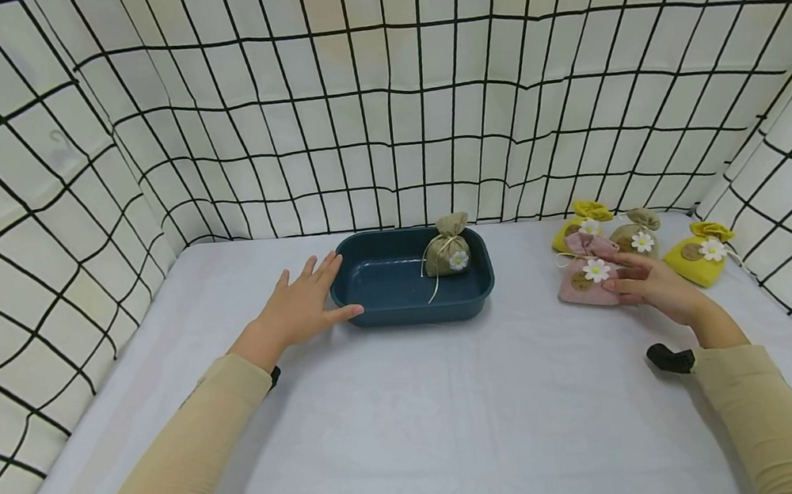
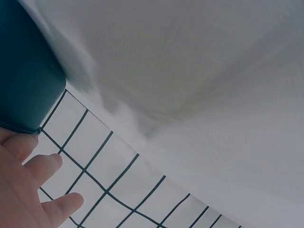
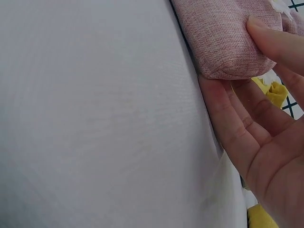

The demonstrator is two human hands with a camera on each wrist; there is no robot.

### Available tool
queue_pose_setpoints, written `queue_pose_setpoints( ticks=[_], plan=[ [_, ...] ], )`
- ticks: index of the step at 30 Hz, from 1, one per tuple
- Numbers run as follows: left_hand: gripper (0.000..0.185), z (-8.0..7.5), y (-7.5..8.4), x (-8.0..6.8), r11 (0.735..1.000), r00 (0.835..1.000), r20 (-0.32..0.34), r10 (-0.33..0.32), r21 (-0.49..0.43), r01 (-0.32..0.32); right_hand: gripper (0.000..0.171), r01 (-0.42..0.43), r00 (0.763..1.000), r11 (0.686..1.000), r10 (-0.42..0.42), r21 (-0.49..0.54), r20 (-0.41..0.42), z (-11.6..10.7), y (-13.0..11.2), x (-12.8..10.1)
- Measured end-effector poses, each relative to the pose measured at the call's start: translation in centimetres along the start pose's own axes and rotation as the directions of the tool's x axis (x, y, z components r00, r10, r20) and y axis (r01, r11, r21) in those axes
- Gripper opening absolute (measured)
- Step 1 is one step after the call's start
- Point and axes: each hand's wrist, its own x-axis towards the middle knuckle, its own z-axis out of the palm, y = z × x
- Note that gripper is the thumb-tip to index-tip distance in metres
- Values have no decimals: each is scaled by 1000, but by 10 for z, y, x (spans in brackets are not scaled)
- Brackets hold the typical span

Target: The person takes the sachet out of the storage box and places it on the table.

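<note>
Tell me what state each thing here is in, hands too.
Tray: upright, one olive pouch inside.
Olive pouch: tied shut, upright in the tray's far right corner.
Pink pouch: on the table, pinched by the right hand.
Right hand: thumb and fingers grip the pink pouch.
Left hand: flat, fingers straight, beside the tray's left end.

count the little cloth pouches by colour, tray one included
olive-brown drawstring cloth pouches: 2, one in the dark blue plastic tray at, one at
yellow cloth pouches: 2
pink cloth pouch: 1
total: 5
</note>
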Motion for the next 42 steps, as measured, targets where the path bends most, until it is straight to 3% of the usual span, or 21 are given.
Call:
queue_pose_setpoints(
  ticks=[26, 42],
  plan=[
    [107, -2, 1, -1, 1000, 1000, 3, -1, -4, 1, 70, 19, 1000, 989, -15, -145, 25, -4, -9, -1],
    [104, -2, 4, -2, 1000, 1000, -6, -2, -5, 2, 60, 100, 995, 986, -96, -133, 39, -16, -10, -7]
  ],
)
